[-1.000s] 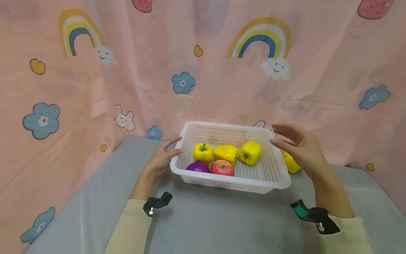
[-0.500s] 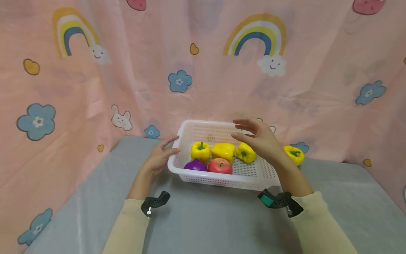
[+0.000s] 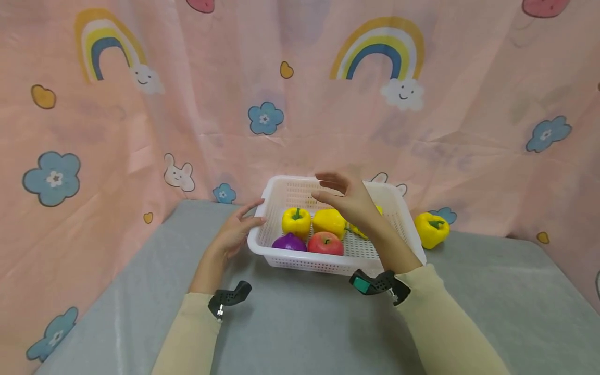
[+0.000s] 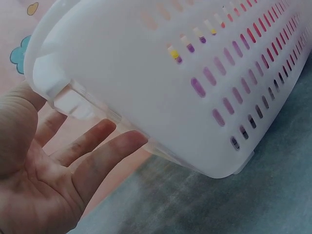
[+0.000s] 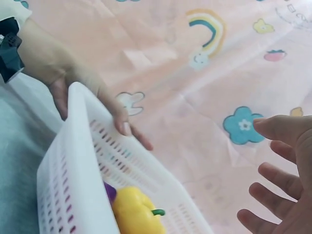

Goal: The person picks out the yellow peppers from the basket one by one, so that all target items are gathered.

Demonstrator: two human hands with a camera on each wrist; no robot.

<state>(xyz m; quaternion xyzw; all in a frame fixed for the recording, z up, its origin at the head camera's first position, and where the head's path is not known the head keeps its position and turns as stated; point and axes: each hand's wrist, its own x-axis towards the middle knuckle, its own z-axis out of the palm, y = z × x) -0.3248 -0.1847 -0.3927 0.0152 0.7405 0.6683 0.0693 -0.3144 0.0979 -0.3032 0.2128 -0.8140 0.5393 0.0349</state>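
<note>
A white plastic basket (image 3: 300, 264) stands on the grey table. My left hand (image 3: 232, 233) holds its left rim, the fingers under the edge in the left wrist view. Inside lie a yellow bell pepper (image 3: 296, 224), a second bell pepper (image 3: 330, 223) on its side, a red apple (image 3: 325, 243) and a purple onion-like vegetable (image 3: 289, 242). A third yellow pepper is mostly hidden behind my right hand (image 3: 350, 203). That hand hovers over the basket with spread, slightly bent fingers and nothing in them, as the right wrist view (image 5: 287, 180) also shows.
Another yellow bell pepper (image 3: 431, 230) sits on the table just right of the basket. Behind the table (image 3: 290, 323) hangs a pink curtain (image 3: 225, 78) with rainbows and flowers. Each wrist wears a black strap (image 3: 379, 284).
My right hand has moved left from beside the basket's right rim to above its middle, uncovering the pepper outside. My left hand has stayed on the rim. The head view has shifted slightly.
</note>
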